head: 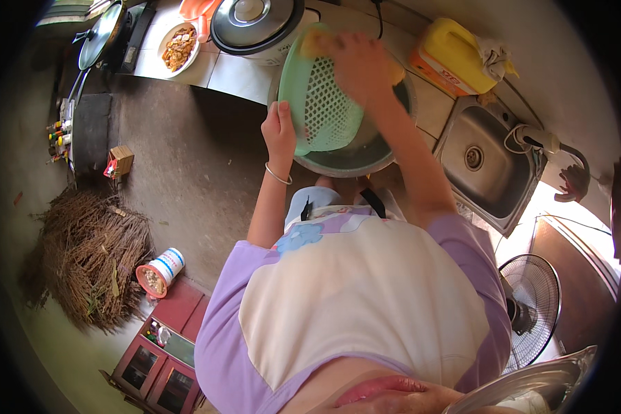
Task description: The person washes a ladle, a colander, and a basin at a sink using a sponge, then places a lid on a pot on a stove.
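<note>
A green plastic colander (336, 103) is tilted on its side over a wide metal basin (362, 164) at the counter's edge. My left hand (279, 127) grips its near left rim, thumb on the outside. At its far side, my right hand (359, 64) is somewhat blurred and presses a yellowish sponge or cloth (315, 44) to the inside near the upper rim. Another yellow piece (396, 72) shows just right of that hand, at the basin; what it is I cannot tell. The basin's bottom is partly hidden by the colander and my right arm.
A lidded rice cooker (256, 26) and a plate of food (178, 49) stand at the back left. On the right are a yellow jug (453, 57), a steel sink (484, 160) and a fan (530, 310). A wok (101, 36) sits at the far left.
</note>
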`<action>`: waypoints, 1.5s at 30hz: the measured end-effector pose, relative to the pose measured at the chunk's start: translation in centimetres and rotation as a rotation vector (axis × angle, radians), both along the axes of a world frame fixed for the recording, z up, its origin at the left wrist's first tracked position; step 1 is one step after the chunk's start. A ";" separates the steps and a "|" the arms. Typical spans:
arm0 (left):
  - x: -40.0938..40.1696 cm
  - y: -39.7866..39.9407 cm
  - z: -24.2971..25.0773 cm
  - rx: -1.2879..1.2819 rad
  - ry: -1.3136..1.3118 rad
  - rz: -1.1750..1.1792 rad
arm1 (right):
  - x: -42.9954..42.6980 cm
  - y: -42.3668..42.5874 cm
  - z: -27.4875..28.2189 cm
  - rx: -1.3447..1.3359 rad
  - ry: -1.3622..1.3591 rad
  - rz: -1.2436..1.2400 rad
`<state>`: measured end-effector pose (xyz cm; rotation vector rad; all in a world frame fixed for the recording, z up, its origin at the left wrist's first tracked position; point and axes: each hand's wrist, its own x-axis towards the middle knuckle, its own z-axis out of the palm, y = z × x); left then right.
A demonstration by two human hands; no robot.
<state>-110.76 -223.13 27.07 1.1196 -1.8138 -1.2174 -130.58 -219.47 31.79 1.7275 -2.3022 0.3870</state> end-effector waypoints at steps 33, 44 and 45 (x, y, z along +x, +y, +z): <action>-0.3 -1.0 1.6 -1.063 -0.183 -1.283 | -4.7 11.5 -9.3 0.406 -0.645 0.159; -1.5 -2.9 3.2 -1.070 -0.442 -1.413 | -2.1 3.1 -23.1 0.373 -0.067 0.263; -1.6 -2.9 2.8 -1.060 -0.436 -1.404 | -1.4 4.6 -23.4 0.429 -0.081 0.165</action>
